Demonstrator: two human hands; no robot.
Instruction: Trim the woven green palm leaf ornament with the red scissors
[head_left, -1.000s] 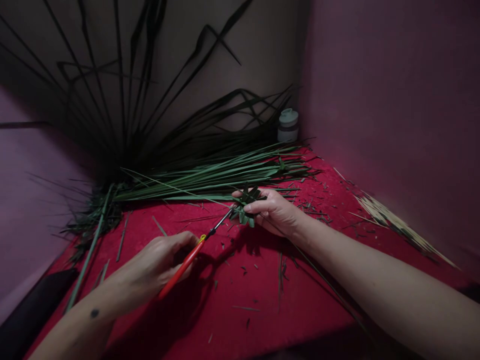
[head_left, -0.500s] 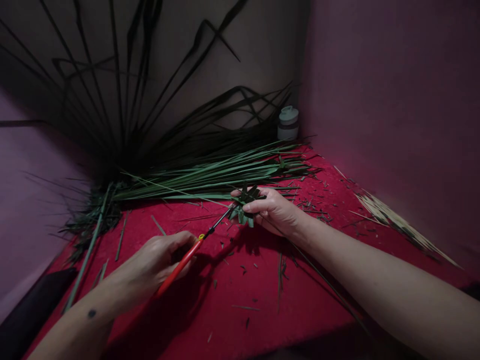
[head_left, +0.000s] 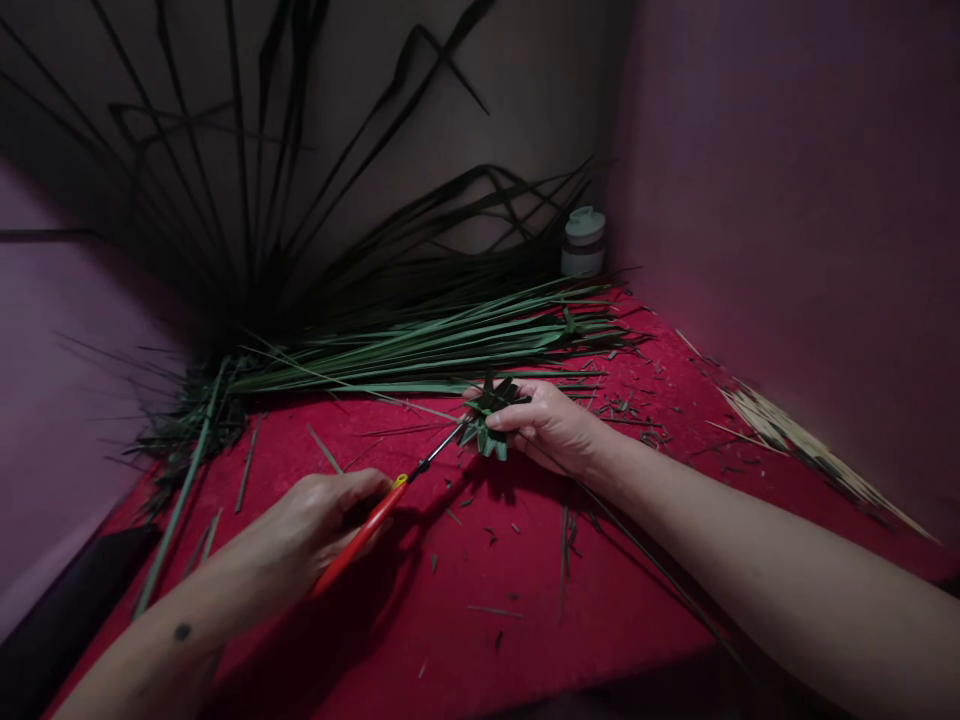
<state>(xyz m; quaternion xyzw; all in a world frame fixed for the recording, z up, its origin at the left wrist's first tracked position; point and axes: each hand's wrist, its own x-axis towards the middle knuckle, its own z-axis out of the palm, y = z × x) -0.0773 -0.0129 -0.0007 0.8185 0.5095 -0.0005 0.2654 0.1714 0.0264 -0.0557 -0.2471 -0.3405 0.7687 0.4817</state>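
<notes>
We see left hand [head_left: 319,525] closed on orange-handled scissors [head_left: 390,505], long axis running up-right, tips touching small folded green leaf ornament [head_left: 487,415] pinched by right hand [head_left: 551,425], just beyond.

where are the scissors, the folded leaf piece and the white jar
scissors [head_left: 358,540], head view, on the orange handle below the left hand
folded leaf piece [head_left: 486,420], head view, on its green middle
white jar [head_left: 583,243], head view, on its body
</notes>
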